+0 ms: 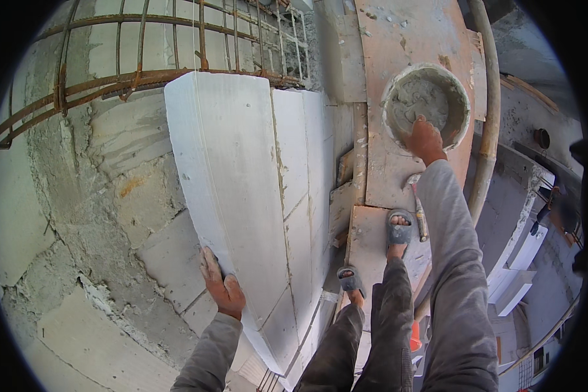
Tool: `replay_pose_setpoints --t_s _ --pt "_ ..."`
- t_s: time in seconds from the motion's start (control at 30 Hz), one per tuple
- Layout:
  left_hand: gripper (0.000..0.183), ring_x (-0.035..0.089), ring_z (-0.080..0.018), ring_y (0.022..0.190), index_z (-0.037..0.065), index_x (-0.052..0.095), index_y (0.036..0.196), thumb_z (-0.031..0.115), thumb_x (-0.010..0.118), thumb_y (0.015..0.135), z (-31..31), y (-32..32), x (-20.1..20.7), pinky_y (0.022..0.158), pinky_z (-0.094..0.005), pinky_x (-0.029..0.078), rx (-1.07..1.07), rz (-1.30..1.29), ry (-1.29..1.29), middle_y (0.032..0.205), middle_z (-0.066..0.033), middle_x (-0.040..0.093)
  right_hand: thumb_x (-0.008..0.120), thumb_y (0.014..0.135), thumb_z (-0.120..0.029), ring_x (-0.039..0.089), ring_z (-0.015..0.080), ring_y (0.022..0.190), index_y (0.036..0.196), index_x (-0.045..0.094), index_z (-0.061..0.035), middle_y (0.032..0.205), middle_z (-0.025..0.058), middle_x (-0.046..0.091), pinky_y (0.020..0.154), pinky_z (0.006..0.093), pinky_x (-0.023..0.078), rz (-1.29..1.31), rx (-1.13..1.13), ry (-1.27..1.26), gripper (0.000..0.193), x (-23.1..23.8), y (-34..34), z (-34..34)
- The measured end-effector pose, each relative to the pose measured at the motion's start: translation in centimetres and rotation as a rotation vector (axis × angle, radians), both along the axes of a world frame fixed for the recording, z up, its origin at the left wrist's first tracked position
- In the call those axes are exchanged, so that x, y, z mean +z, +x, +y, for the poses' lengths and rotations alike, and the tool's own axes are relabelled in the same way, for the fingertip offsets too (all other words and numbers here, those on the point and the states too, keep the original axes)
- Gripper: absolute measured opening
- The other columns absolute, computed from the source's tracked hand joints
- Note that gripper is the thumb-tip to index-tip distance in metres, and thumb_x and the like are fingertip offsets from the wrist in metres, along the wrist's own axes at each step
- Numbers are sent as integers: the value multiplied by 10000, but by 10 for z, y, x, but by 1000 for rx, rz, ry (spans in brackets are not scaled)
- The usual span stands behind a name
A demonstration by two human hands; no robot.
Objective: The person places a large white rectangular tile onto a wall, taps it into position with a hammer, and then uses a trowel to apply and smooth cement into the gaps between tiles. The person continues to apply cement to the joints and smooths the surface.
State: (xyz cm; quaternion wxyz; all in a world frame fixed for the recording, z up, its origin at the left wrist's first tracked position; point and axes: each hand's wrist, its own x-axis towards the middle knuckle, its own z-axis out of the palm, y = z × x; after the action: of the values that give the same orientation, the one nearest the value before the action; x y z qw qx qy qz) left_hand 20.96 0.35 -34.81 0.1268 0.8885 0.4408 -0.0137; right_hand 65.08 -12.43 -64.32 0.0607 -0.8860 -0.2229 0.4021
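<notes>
My left hand [223, 290] rests on the near left edge of a pale block wall [238, 163], fingers stretched out and holding nothing. At the upper right, my right hand [426, 140] reaches into a round bucket [464, 117] of wet grey mortar [415, 98]. Its fingers are closed, and whatever they grip is hidden by the hand and the mortar. The bucket stands on a wooden board [389, 176]. A hammer [420, 212] lies on the boards beside my sandalled foot [399, 225], below the right forearm.
A thin string [195, 46] runs along the wall's left side. Rusty rebar [98, 86] crosses beyond the wall's far end. A long round pole [487, 130] borders the boards on the right, with a drop past it. Light blocks [515, 291] lie lower down there.
</notes>
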Motion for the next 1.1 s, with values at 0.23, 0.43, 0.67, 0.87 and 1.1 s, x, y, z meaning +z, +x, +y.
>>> replay_pose_setpoints --t_s 0.23,0.43,0.67,0.87,1.1 --pt "712 314 -536 1331 -141 277 1440 360 353 939 3 -2 -16 1119 -559 226 29 -42 -16 1446 -364 334 569 851 -219 614 437 1049 1213 478 103 1096 326 621 932 488 479 -99 -34 74 493 1 18 -52" --pt "721 313 -535 1332 -129 266 1454 325 363 902 1 -4 -18 1114 -568 228 46 -10 -31 1442 -375 330 524 902 -252 616 467 1004 1159 485 85 994 334 638 905 514 474 28 41 95 425 18 30 -91" --pt "732 306 -526 1343 -130 254 1459 327 347 896 0 -4 -19 1123 -554 228 49 -21 -15 1450 -378 313 542 915 -313 617 457 1024 1136 558 106 1027 334 640 920 507 473 -65 53 87 474 -6 33 -59" --pt "712 274 -496 1382 -128 232 1466 346 319 942 0 -8 -16 1148 -535 192 24 23 -14 1488 -345 285 597 905 -310 678 376 819 1054 593 96 891 271 666 744 452 533 189 -173 100 433 -12 14 -32" --pt "707 253 -483 1399 -137 237 1460 344 316 949 1 -7 -14 1157 -532 178 19 17 0 1501 -335 275 682 866 -155 546 152 458 951 569 33 638 74 562 394 328 444 415 -490 321 235 2 -18 -49"
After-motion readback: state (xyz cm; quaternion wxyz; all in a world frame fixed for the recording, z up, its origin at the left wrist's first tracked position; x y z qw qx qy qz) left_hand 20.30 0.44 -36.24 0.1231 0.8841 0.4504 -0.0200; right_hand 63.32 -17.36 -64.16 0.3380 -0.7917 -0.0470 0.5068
